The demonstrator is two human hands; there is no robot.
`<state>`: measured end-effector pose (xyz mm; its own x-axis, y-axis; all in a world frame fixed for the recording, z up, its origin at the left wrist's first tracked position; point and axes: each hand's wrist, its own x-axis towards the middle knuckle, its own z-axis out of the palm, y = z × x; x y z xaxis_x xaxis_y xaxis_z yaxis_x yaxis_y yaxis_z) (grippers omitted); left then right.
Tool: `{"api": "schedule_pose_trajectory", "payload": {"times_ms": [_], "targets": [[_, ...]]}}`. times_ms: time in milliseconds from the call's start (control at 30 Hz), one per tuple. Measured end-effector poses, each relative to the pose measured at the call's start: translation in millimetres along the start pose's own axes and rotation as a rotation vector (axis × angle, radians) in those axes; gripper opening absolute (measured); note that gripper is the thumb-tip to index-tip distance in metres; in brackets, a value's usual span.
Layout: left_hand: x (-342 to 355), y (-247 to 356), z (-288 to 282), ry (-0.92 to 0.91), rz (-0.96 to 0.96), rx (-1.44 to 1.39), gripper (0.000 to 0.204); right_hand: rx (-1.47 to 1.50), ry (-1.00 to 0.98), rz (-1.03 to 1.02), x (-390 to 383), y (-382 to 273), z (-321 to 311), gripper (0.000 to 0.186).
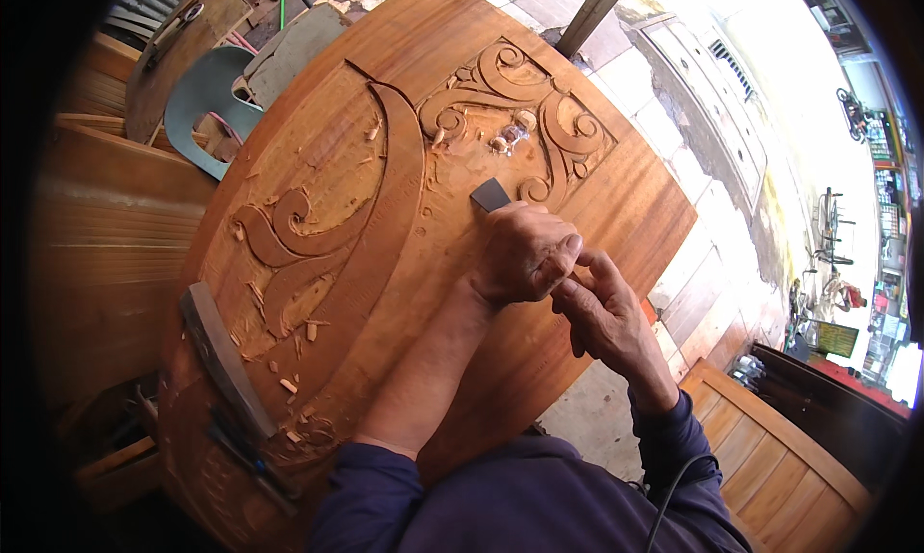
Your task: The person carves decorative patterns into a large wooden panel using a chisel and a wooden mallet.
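A carved wooden panel (pixel 616 197) with raised scrollwork and loose shavings lies beneath my hands. My left hand (pixel 520 255) is wrapped round a chisel, whose wide dark blade (pixel 487 193) rests on the recessed field between the carvings. My right hand (pixel 606 317) is closed just beside the left fist, its fingers touching it; what they hold is hidden. Along the panel's left side lie a long curved dark bar (pixel 223 356) and dark tools (pixel 245 457). A small pale, partly shiny cluster (pixel 510 135) sits near the upper scrolls.
Stacked wooden pieces (pixel 111 245), a blue-grey curved object (pixel 192 110) and a board with scissors (pixel 159 62) are at left. A post (pixel 592 14) stands behind the panel. A slatted wooden piece (pixel 775 466) is at lower right; bicycles (pixel 833 235) and shelves (pixel 881 187) are beyond.
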<state>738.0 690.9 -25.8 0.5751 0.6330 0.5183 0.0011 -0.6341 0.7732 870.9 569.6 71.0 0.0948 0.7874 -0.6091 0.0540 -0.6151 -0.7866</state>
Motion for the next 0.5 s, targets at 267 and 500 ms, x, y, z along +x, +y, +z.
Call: {"api": "schedule_pose_trajectory", "payload": {"times_ms": [267, 500], "targets": [[4.5, -9.8, -7.7, 0.044, -0.063, -0.038, 0.043, 0.053, -0.003, 0.060, 9.7, -23.9, 5.9, 0.044], [-1.5, -11.7, -1.8, 0.060, -0.061, -0.039, 0.037, -0.356, 0.413, -0.647, -4.1, -3.8, 0.1, 0.041]]}}
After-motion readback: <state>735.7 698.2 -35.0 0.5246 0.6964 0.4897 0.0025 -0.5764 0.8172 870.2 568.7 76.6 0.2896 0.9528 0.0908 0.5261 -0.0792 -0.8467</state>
